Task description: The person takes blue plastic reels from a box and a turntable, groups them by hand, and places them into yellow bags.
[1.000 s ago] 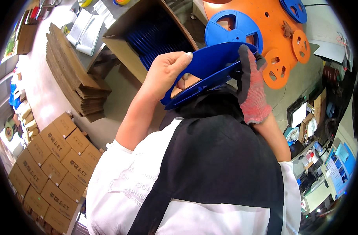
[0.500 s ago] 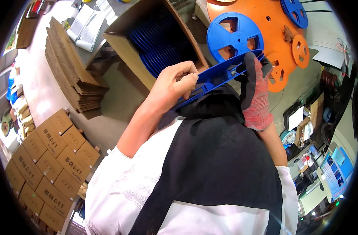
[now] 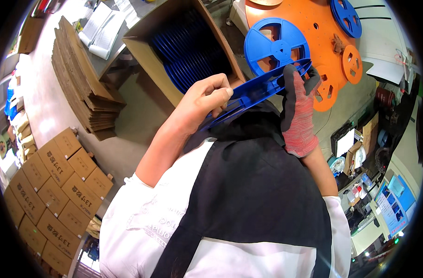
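A blue plastic reel (image 3: 261, 89) is held nearly edge-on in front of my chest, so the gap between its two flanges shows. My right hand (image 3: 300, 111), in a red and black work glove, grips its right end with thumb and fingers around the rim. At the left end my bare left hand (image 3: 203, 99) is closed, fingers curled against the reel's edge; its fingertips are partly hidden. Just beyond, a blue reel flange (image 3: 282, 45) with cut-out windows lies flat on an orange round table (image 3: 308, 23).
An open cardboard box (image 3: 149, 55) packed with blue reels (image 3: 193, 60) stands ahead to the left. Further left are stacked flat cardboard sheets (image 3: 79, 83) and piled closed cartons (image 3: 59, 199). Orange discs (image 3: 352, 64) and another blue reel (image 3: 345, 18) lie at the table's right.
The reel has turned slightly between my hands, and a small detail near my right fingers no longer shows. Both hands stay in almost the same place.
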Tool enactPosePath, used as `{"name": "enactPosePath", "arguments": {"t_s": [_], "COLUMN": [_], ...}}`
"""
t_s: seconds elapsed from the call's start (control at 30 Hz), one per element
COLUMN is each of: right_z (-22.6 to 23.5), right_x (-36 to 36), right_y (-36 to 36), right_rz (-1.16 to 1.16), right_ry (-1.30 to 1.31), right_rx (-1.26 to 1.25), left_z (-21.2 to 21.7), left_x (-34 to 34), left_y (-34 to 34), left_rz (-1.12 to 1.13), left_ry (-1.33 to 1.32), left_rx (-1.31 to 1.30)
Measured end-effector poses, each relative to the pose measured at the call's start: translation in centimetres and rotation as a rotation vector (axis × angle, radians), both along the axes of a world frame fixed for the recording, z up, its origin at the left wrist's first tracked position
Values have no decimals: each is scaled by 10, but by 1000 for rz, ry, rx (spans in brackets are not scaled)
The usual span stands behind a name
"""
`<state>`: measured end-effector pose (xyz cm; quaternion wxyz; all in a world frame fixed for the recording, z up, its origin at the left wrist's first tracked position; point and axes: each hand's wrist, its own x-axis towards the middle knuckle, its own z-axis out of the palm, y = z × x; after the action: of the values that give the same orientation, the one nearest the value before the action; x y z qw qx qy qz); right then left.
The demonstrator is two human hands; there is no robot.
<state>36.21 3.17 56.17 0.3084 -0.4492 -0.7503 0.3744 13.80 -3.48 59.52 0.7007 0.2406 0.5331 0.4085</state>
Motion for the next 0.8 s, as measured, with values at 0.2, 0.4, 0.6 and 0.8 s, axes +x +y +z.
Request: {"name": "enactPosePath", "arguments": {"t_s": [0.2,0.4,0.6,0.8], "right_z": [4,10,9,4], "right_x": [-12,3,6,14], "right_y": [-1,1,-2,-2], "right_rz": [-83,87,93,132], "right_ry": [245,-302,-396,-331], "right_rx": [-96,220,350,305], "left_z": [-3,2,-2,5], "left_x": [-1,-3,-1,2], "left_y": [-6,-8,-11,-12], "left_rz": [-11,-32,-34,-39], "left_ry": [-8,-28,-8,151], "left_rx": [44,37,31,39]}}
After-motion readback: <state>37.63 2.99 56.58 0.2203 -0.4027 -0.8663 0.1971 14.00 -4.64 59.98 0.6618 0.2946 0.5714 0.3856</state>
